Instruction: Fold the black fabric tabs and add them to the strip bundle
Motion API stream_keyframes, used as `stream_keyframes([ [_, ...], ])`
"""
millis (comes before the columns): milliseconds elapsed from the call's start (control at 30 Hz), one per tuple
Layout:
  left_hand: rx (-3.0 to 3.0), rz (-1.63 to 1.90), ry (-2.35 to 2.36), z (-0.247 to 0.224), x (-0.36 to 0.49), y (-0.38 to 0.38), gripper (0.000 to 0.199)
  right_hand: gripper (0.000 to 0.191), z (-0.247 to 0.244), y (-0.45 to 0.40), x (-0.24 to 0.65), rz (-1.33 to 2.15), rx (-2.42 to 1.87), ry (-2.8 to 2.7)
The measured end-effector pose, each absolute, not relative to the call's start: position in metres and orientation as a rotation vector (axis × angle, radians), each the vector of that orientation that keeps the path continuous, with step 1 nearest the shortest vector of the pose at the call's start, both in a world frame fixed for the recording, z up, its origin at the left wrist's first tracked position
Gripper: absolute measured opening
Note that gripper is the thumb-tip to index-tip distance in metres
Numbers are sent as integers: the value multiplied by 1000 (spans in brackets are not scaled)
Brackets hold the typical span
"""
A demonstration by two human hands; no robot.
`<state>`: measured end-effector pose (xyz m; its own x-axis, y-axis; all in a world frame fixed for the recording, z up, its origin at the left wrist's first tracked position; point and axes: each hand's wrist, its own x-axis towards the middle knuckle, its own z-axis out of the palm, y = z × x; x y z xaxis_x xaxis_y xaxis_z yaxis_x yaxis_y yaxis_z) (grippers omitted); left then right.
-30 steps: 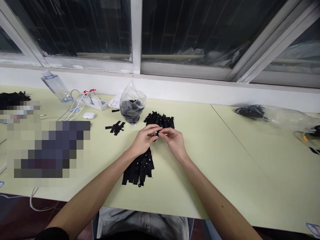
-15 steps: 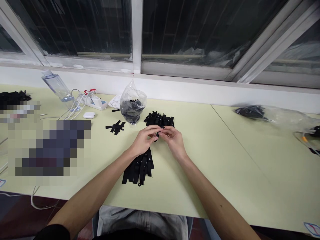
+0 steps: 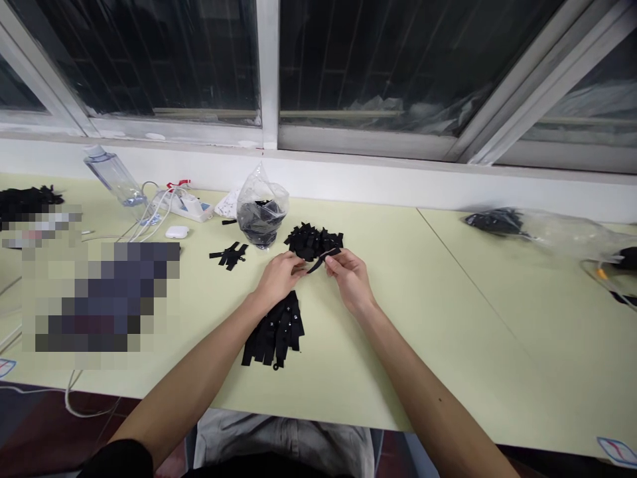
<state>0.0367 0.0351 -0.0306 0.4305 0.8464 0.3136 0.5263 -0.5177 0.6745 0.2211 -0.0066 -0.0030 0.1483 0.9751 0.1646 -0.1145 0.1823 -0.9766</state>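
Observation:
A short black fabric strap (image 3: 318, 263) slants between my two hands, above the table. My right hand (image 3: 352, 279) pinches its upper end between thumb and fingers. At the strap's lower end, the closed fingertips of my left hand (image 3: 279, 275) meet it, though the exact grip is partly hidden. Just beyond my fingers lies a heap of black straps (image 3: 318, 238). Nearer to me, partly under my left wrist, a fanned pile of black straps (image 3: 276, 335) shows small shiny spots and a ring on one end.
A clear plastic bag (image 3: 263, 212) of black pieces stands behind the hands. Loose straps (image 3: 229, 255), a white case (image 3: 177, 232), a power strip (image 3: 194, 207) with cables and a tilted bottle (image 3: 113, 174) are leftward. Another plastic bag (image 3: 557, 232) lies far right on the table (image 3: 448, 318).
My hands have drawn slightly apart, and the strap between them now shows along its length. The piles look unchanged.

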Motion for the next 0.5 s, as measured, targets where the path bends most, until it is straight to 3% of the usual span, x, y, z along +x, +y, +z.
stream_keyframes([
  [500,2326,854,1258,-30,35,29,7,30,-16,-9,207,1104,-1035,-1183],
])
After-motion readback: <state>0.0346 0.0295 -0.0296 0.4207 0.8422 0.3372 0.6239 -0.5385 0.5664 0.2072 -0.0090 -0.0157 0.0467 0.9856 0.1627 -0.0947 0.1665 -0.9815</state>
